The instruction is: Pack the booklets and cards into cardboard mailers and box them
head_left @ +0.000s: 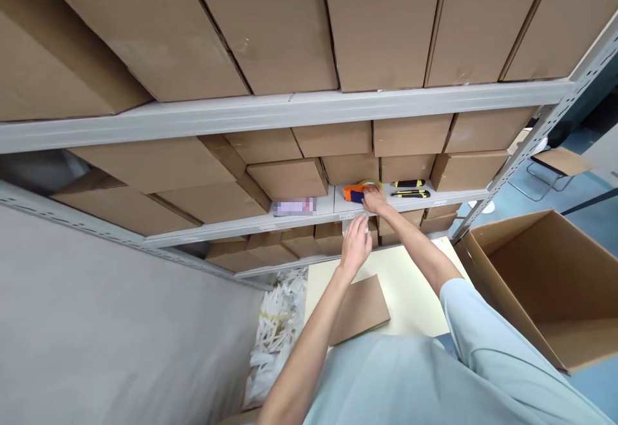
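Observation:
My right hand (374, 200) reaches onto the middle shelf, its fingers closed on an orange and blue tape dispenser (354, 193). Behind those fingers shows the yellowish edge of a tape roll (373, 183). Just in front of and below the shelf edge is my left hand (356, 242), fingers curled together. Something small and whitish shows around its fingertips, too unclear to name. Two black and yellow utility knives (409, 183) lie on the shelf to the right of my right hand. Beneath my arms, a flat brown cardboard box (361, 309) rests on the pale table (415, 283).
Closed cardboard boxes (386, 22) fill the metal rack's shelves (290, 108). A printed packet (294, 207) lies at the shelf edge. A large open carton (502, 296) stands at right, shredded white paper (280, 322) at left, beside a grey wall (120, 322). A chair (560, 162) stands farther back.

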Demonstrator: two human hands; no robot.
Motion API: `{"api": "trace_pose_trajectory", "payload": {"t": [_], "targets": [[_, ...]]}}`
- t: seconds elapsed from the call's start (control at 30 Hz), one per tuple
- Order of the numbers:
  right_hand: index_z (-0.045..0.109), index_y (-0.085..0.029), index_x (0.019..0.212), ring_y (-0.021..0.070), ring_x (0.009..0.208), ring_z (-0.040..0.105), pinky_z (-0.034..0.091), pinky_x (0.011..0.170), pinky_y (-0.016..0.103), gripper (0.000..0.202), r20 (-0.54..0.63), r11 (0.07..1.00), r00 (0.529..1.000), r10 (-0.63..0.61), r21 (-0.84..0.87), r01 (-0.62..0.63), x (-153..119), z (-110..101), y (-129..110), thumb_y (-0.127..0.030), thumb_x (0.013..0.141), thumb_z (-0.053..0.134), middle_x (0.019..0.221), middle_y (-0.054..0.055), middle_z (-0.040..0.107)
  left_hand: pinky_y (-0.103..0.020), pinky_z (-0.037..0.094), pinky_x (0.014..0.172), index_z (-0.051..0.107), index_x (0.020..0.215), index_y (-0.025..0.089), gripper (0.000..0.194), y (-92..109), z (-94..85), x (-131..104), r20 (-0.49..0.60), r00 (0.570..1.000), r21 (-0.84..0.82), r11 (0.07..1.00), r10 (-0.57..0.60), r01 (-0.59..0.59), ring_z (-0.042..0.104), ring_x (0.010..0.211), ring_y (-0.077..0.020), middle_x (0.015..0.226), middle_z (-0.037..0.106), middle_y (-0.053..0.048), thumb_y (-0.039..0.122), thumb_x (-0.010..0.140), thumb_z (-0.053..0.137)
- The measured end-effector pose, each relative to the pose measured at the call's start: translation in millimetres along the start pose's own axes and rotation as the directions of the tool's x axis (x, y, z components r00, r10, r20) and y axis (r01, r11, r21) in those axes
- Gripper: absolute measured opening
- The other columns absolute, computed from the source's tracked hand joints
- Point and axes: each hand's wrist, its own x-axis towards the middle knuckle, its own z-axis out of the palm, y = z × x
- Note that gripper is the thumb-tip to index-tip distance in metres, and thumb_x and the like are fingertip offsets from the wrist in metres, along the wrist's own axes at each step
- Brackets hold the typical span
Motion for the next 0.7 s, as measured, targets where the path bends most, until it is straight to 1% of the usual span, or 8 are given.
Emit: {"api": "trace_pose_trajectory", "payload": {"t": [0.13,0.23,0.3,0.37,0.47,0.57,0.63,0.7], "targets": [[0.037,0.002,0.168,0.036,0.165,0.034,0.014,0.141,0.053,0.064,-0.159,0.996,0.987,-0.014,0.081,0.027,-25,31,17,-0.029,0.112,0.035,0.175,0.03,0.04,-0.06,0.05,0.129,0.058,0.154,0.012,0.049,2,27.3,-72,0.169,0.974,-0.013,0.987,-0.153,0.157,0.056,0.156,-0.0376,0.158,0.064,-0.023,0.023,0.107,0.05],[0.034,-0.003,0.171,0.0339,0.169,0.031,0.015,0.142,0.056,0.067,-0.285,0.969,0.955,0.076,0.248,-0.003,-81,89,49,-0.037,0.115,0.023,0.178,0.025,0.039,-0.061,0.047,0.13,0.059,0.152,0.011,0.047,13,50.0,-137,0.268,0.925,-0.042,0.955,-0.271,0.292,0.055,0.156,-0.0374,0.157,0.064,-0.024,0.026,0.109,0.048],[0.035,-0.002,0.17,0.0343,0.167,0.036,0.021,0.141,0.058,0.07,-0.185,0.916,0.962,0.199,0.383,-0.116,-138,142,76,-0.042,0.116,0.019,0.176,0.027,0.042,-0.062,0.046,0.131,0.059,0.152,0.011,0.046,25,63.8,-177,0.335,0.886,-0.057,0.932,-0.32,0.359,0.054,0.157,-0.0373,0.158,0.064,-0.023,0.027,0.11,0.047],[0.038,0.0,0.169,0.0358,0.165,0.041,0.028,0.139,0.059,0.073,-0.001,0.824,0.947,0.321,0.494,-0.279,-206,196,100,-0.047,0.116,0.018,0.174,0.029,0.046,-0.061,0.043,0.134,0.059,0.152,0.01,0.046,38,77.3,-208,0.399,0.85,-0.06,0.916,-0.342,0.397,0.052,0.159,-0.0365,0.16,0.062,-0.024,0.029,0.112,0.044],[0.041,-0.002,0.169,0.0357,0.165,0.043,0.032,0.138,0.059,0.076,0.283,0.645,0.862,0.42,0.576,-0.503,-303,261,117,-0.054,0.116,0.023,0.173,0.028,0.047,-0.062,0.034,0.138,0.056,0.157,0.012,0.05,53,97.2,-239,0.455,0.797,-0.005,0.894,-0.397,0.448,0.041,0.166,-0.0347,0.169,0.053,-0.023,0.032,0.115,0.039],[0.042,-0.007,0.17,0.0322,0.167,0.043,0.032,0.139,0.054,0.076,0.531,0.462,0.745,0.403,0.585,-0.666,-368,295,107,-0.058,0.115,0.028,0.176,0.024,0.045,-0.063,0.027,0.141,0.052,0.162,0.014,0.052,59,112.2,-256,0.485,0.758,0.057,0.881,-0.435,0.47,0.03,0.172,-0.0338,0.174,0.047,-0.022,0.033,0.115,0.037],[0.043,-0.012,0.172,0.0292,0.167,0.044,0.034,0.139,0.05,0.076,0.648,0.35,0.684,0.334,0.589,-0.729,-388,305,93,-0.06,0.115,0.031,0.178,0.019,0.044,-0.064,0.022,0.142,0.05,0.164,0.014,0.054,60,119.0,-263,0.481,0.748,0.094,0.875,-0.458,0.475,0.025,0.174,-0.0329,0.176,0.045,-0.022,0.033,0.115,0.036],[0.043,-0.017,0.173,0.0266,0.168,0.042,0.033,0.139,0.047,0.077,0.699,0.257,0.666,0.259,0.615,-0.745,-393,312,79,-0.065,0.114,0.032,0.179,0.014,0.043,-0.062,0.02,0.143,0.048,0.165,0.015,0.055,59,124.1,-269,0.46,0.75,0.134,0.872,-0.476,0.471,0.023,0.175,-0.0314,0.176,0.044,-0.022,0.033,0.116,0.034]]}}
